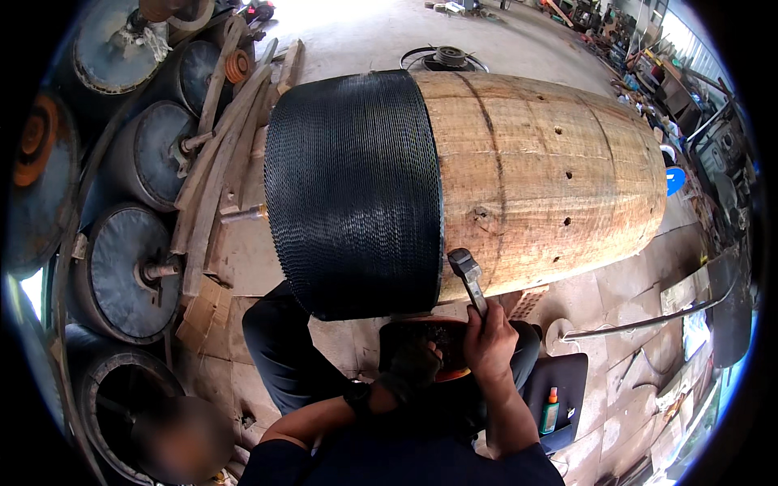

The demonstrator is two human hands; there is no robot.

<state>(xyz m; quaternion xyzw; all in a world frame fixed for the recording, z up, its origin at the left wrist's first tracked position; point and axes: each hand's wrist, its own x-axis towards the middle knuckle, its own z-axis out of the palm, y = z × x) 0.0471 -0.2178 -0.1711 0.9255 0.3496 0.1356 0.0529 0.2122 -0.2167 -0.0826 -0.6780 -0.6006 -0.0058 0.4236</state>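
In front of me lies a large wooden drum (527,170), its left part wrapped in a black ridged band (348,194). My right hand (492,344) is closed round the handle of a hammer (468,275), whose metal head is raised close to the drum's lower side, by the band's edge. Lower and to the left, my left hand (413,363) wears a dark glove with bare fingertips. Its fingers are curled together over a dark container (455,375) with an orange-edged rim between my knees. Whatever those fingers hold is too small or hidden to make out.
Grey rollers (134,271) with axle stubs line the left side, beside long wooden planks (231,162). A metal shaft (243,215) sticks out of the drum's left end. At lower right are a small green bottle (551,411) and a long bent bar (648,322).
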